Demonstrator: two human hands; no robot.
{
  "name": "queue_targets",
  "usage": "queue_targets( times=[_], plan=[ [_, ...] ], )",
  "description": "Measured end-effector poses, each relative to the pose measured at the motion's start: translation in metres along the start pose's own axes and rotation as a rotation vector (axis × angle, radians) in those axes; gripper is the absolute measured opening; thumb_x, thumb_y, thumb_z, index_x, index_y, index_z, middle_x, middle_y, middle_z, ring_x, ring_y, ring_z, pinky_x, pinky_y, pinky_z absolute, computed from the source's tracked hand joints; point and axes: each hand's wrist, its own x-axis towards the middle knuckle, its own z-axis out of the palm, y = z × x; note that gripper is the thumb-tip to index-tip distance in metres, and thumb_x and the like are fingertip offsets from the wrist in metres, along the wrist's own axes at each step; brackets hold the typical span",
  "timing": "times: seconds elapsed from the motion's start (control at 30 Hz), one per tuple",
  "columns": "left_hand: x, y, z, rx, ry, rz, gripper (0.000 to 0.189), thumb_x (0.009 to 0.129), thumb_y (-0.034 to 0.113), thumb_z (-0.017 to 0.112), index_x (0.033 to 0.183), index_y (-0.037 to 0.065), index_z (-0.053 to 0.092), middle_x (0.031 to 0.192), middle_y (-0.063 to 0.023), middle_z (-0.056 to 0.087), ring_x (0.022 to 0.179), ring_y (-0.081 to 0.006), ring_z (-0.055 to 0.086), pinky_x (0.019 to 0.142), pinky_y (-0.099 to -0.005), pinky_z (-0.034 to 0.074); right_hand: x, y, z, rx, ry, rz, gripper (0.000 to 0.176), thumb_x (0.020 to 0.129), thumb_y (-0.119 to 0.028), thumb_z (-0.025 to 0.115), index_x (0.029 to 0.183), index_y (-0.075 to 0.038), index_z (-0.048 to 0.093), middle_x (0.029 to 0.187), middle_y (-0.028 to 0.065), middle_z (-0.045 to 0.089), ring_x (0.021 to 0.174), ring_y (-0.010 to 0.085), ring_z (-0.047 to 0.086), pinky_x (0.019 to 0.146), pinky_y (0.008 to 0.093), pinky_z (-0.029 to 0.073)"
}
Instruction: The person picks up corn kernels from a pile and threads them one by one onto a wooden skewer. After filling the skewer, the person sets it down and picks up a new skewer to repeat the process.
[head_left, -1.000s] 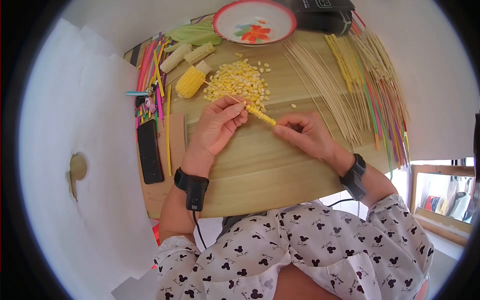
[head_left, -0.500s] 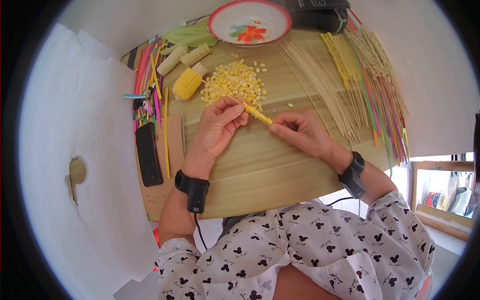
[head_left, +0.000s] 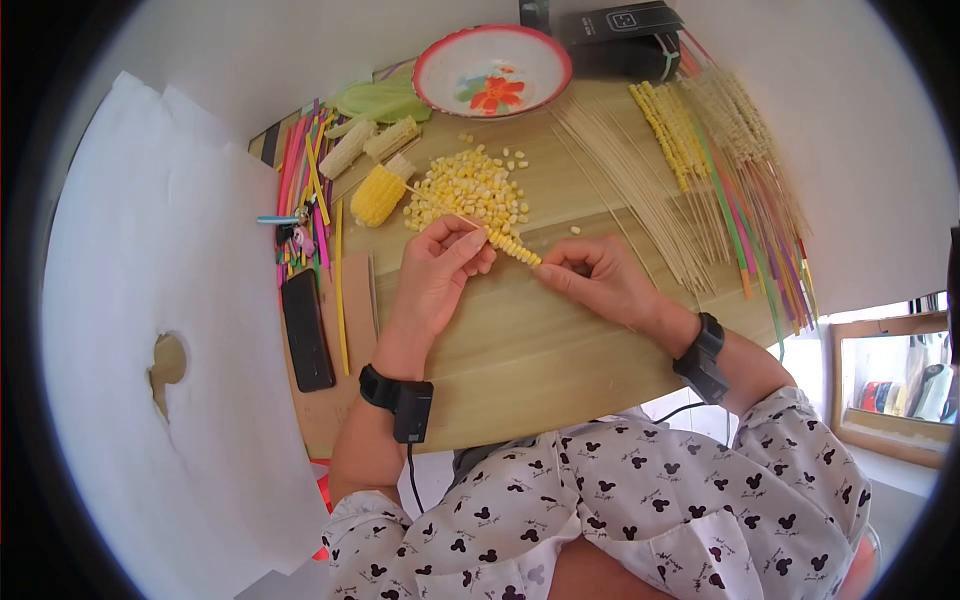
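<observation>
A thin wooden skewer with a row of yellow corn kernels [head_left: 513, 247] on it lies between my two hands. My left hand [head_left: 440, 268] pinches it near the upper-left end of the kernels, and the bare stick runs up-left past the fingers. At the lower-right end of the row, my right hand [head_left: 600, 280] has thumb and forefinger closed on the skewer's kernel end. Just beyond my left hand spreads a pile of loose kernels [head_left: 470, 188]. Left of the pile lies a partly stripped corn cob [head_left: 378, 196].
Bare cobs [head_left: 348, 149] and green husks [head_left: 380, 99] lie at the back left, near an enamel basin [head_left: 440, 85]. A phone [head_left: 307, 330] rests on the left. Bare skewers [head_left: 640, 190] and kernel-laden skewers [head_left: 672, 135] lie on the right.
The view has shifted a little, so the table's things appear slightly lower. Both hands keep their hold on the skewer, with little change between them.
</observation>
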Motion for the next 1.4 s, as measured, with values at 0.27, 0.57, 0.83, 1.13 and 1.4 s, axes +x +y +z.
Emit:
queue_targets(
  times=[0.27, 0.57, 0.83, 1.13, 1.4],
  plan=[
    [0.002, 0.022, -0.01, -0.215, 0.068, 0.269, 0.037, 0.086, 0.0, 0.04, 0.122, -0.008, 0.045, 0.126, -0.0238, 0.049, 0.116, -0.0301, 0.051, 0.1, -0.0371, 0.042, 0.002, 0.007, -0.005, 0.094, 0.085, 0.02, 0.018, 0.093, -0.017, 0.06, 0.082, -0.002, 0.06, 0.065, -0.0103, 0.046, 0.058, -0.0024, 0.037, 0.049, 0.0176, 0.028],
    [0.005, 0.023, -0.016, -0.166, 0.132, 0.307, 0.035, 0.087, -0.004, 0.036, 0.12, -0.011, 0.044, 0.128, -0.0267, 0.048, 0.123, -0.0337, 0.048, 0.101, -0.0362, 0.043, -0.001, -0.002, -0.003, 0.068, 0.07, 0.001, 0.017, 0.092, -0.016, 0.061, 0.082, -0.002, 0.06, 0.065, -0.0104, 0.047, 0.058, -0.0029, 0.036, 0.048, 0.0172, 0.027],
    [0.009, 0.021, -0.025, -0.127, 0.196, 0.305, 0.028, 0.095, 0.003, 0.043, 0.119, -0.009, 0.046, 0.116, -0.0211, 0.056, 0.109, -0.0271, 0.058, 0.092, -0.0324, 0.05, -0.003, -0.006, -0.003, 0.014, 0.029, 0.004, 0.018, 0.092, -0.017, 0.061, 0.082, -0.002, 0.061, 0.064, -0.0106, 0.045, 0.057, -0.0025, 0.035, 0.048, 0.018, 0.027],
    [0.005, 0.032, -0.022, 0.03, 0.298, 0.39, 0.021, 0.096, 0.011, 0.051, 0.112, -0.002, 0.05, 0.104, -0.0184, 0.062, 0.084, -0.0203, 0.065, 0.075, -0.0271, 0.05, -0.005, -0.008, -0.002, -0.023, -0.026, 0.012, 0.018, 0.092, -0.017, 0.062, 0.082, -0.002, 0.063, 0.064, -0.0104, 0.047, 0.058, -0.0024, 0.036, 0.048, 0.0182, 0.027],
    [0.009, 0.024, -0.039, -0.129, 0.27, 0.347, 0.018, 0.093, 0.012, 0.056, 0.108, 0.002, 0.056, 0.104, -0.0147, 0.064, 0.085, -0.017, 0.064, 0.077, -0.0275, 0.052, -0.005, -0.007, -0.002, -0.024, -0.024, 0.039, 0.018, 0.092, -0.017, 0.062, 0.083, -0.001, 0.063, 0.063, -0.0107, 0.045, 0.057, -0.0019, 0.035, 0.047, 0.0185, 0.027]
  ],
)
